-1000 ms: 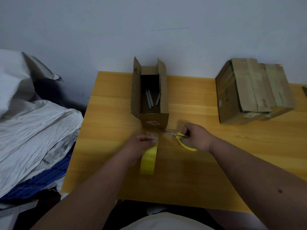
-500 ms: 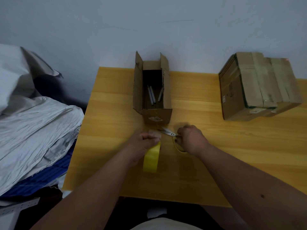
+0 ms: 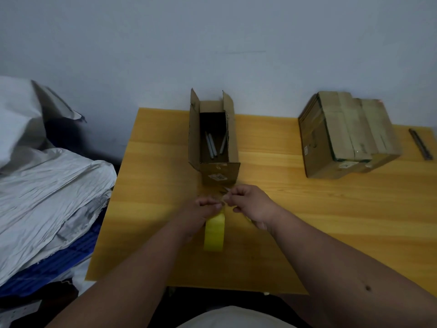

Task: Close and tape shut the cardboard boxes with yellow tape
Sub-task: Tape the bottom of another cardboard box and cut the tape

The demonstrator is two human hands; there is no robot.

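An open cardboard box [image 3: 233,138] stands at the table's far middle, flaps up, with a few grey pens [image 3: 211,145] lying inside. Just in front of it my left hand [image 3: 201,213] grips a roll of yellow tape [image 3: 214,233] standing on edge on the table. My right hand [image 3: 254,207] is curled round the scissors [image 3: 224,191]; only the metal blades show, poking out beside my left fingertips. The two hands almost touch above the roll. A second cardboard box [image 3: 343,133], closed and taped, sits at the far right.
The wooden table [image 3: 331,221] ends at a wall behind the boxes. A dark metal strip [image 3: 421,144] lies at the far right edge. Crumpled grey sheeting [image 3: 47,185] over something blue is piled left of the table.
My right hand has slid left with the scissors until it meets my left hand over the tape roll. The yellow scissor handle is now hidden under my fingers.
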